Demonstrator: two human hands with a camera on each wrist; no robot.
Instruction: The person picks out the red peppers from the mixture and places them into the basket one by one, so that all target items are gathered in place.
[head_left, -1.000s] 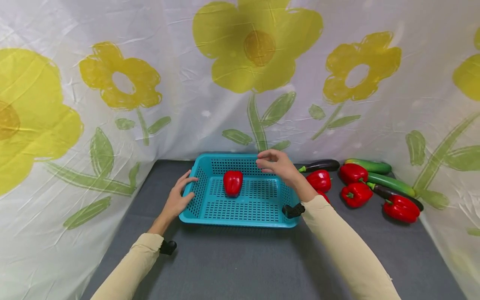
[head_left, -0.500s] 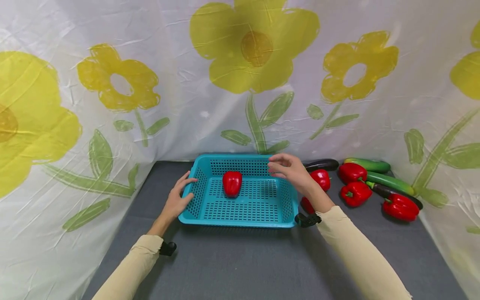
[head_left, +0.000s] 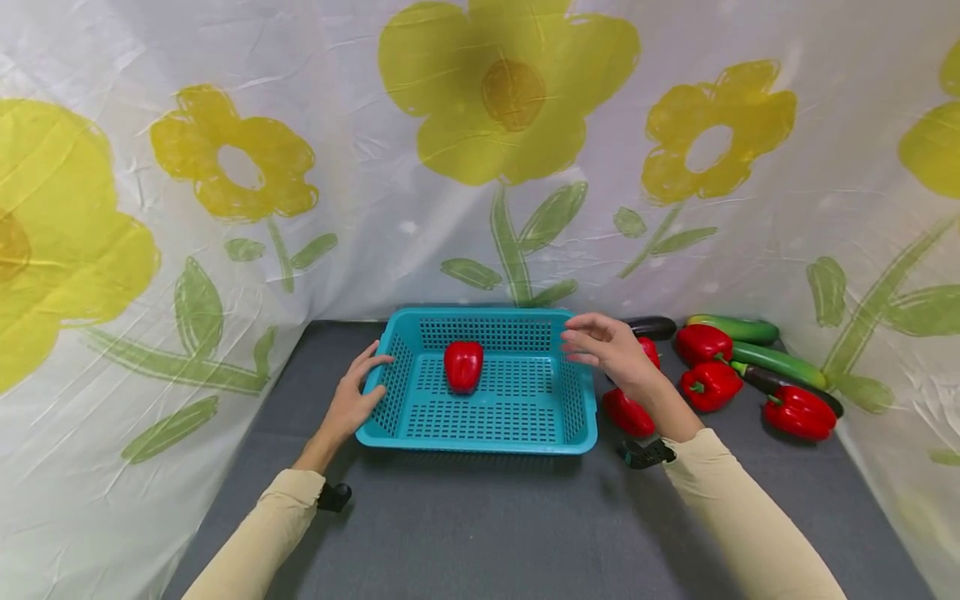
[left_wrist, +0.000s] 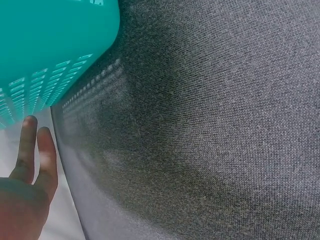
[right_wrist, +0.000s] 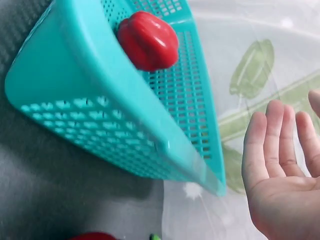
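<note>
A turquoise perforated basket (head_left: pixel 483 417) sits on the dark grey table, with one red bell pepper (head_left: pixel 463 367) lying inside it. At the basket's left end, my left hand (head_left: pixel 355 398) rests against the rim, its index finger and thumb reaching over the edge. In the left wrist view, two fairly straight fingers (left_wrist: pixel 46 155) are by the basket's slotted side wall. My right hand (head_left: pixel 618 354) is held above the basket's right end, fingers loosely extended and nothing in them. The right wrist view shows its bare palm beside the basket's rim.
Right of the basket lie several more red bell peppers (head_left: pixel 711 387), the nearest pepper (head_left: pixel 630 412) close to the basket wall. Among them are eggplants (head_left: pixel 652 327) and green cucumber-like vegetables (head_left: pixel 780 364). A flowered white sheet (head_left: pixel 360 208) hangs behind the table.
My right hand has moved rightward from over the basket's interior to its right end, uncovering a red pepper beside the basket. My left hand and the pepper in the basket stay put.
</note>
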